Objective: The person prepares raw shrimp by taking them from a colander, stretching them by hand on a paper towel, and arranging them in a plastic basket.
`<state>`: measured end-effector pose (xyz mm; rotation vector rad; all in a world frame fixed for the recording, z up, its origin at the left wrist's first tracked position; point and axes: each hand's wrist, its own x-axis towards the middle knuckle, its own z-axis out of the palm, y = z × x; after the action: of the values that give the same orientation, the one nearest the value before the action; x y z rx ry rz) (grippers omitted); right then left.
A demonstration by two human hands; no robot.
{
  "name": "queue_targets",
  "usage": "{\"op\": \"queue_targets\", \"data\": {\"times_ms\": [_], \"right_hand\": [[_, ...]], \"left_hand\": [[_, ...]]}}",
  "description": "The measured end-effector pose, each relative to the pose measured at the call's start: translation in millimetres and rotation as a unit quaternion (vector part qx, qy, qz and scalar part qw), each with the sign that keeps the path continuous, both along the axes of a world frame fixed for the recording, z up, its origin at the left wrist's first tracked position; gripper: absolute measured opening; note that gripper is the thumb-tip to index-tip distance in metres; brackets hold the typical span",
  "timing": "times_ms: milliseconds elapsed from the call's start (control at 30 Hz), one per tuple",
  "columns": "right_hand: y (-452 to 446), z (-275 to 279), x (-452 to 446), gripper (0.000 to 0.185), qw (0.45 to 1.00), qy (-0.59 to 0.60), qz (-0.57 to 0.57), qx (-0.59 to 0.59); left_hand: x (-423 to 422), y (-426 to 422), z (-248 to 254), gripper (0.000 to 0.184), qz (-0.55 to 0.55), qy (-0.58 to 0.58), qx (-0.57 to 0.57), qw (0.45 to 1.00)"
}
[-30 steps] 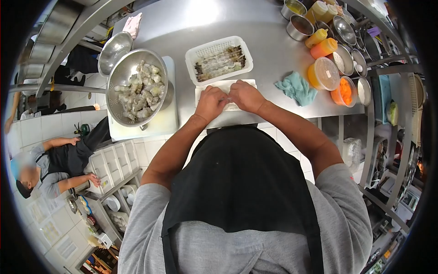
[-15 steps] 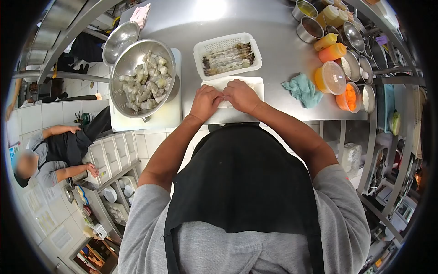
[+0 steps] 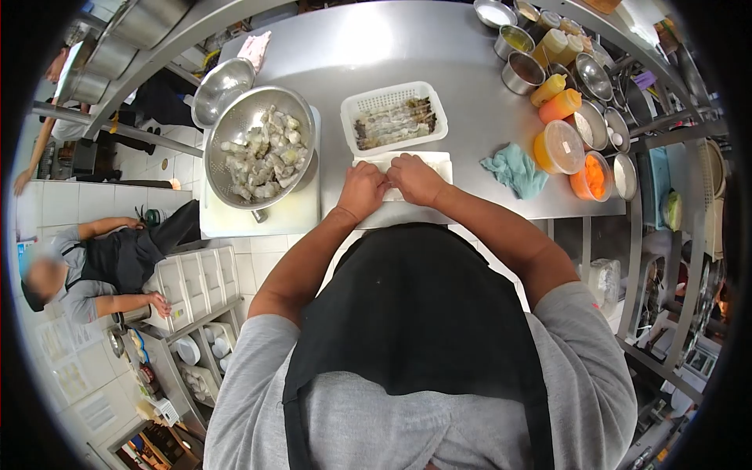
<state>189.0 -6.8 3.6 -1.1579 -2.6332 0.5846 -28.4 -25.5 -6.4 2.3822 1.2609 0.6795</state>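
Observation:
My left hand point(image 3: 363, 191) and my right hand point(image 3: 416, 179) meet at their fingertips over a small white board point(image 3: 440, 168) at the counter's near edge. Fingers on both hands are curled and pinched together; whatever lies between them is hidden. Just beyond stands a white perforated basket point(image 3: 443, 117), where peeled shrimp with dark tails point(image 3: 395, 124) lie stretched out side by side. To the left, a steel colander point(image 3: 222, 129) holds a heap of greyish raw shrimp point(image 3: 270, 157). It rests tilted on a large white cutting board point(image 3: 262, 223).
A teal cloth point(image 3: 515, 170) lies on the steel counter at right. Beyond it are a lidded yellow tub point(image 3: 558, 147), an orange-filled tub point(image 3: 593, 180), squeeze bottles point(image 3: 560, 106) and steel pots point(image 3: 522, 73). A steel bowl point(image 3: 223, 90) sits behind the colander. Another person point(image 3: 117, 262) stands at left.
The view has shifted slightly, so the counter items appear a little lower and the colander further right. Both hands stay pinched together over the small board.

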Motion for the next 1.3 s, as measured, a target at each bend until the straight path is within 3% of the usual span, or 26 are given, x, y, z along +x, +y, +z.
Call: {"op": "queue_targets", "data": {"times_ms": [133,467,1067,1167,1300], "right_hand": [[1.1,11.8,1.1,0.007,0.999,-0.02,-0.022,-0.045],[-19.9,2.2,-20.8,0.011,0.996,0.06,-0.073,0.004],[-23.4,6.3,-40.1,0.013,0.992,-0.017,-0.117,0.036],[-18.9,9.2,-37.2,0.015,0.994,-0.052,-0.1,0.01],[-8.7,28.9,13.6,0.031,0.992,-0.047,-0.111,-0.027]], "left_hand": [[-7.1,-0.2,10.5,0.008,-0.013,0.021,-0.036,0.999],[-24.5,-13.8,-12.8,0.01,0.048,-0.029,-0.014,0.998],[-10.7,-4.2,4.6,0.007,0.057,0.129,-0.007,0.99],[-2.8,-1.2,25.8,0.015,0.059,0.21,-0.08,0.973],[0.8,-8.7,38.5,0.038,0.078,0.16,-0.02,0.984]]}}
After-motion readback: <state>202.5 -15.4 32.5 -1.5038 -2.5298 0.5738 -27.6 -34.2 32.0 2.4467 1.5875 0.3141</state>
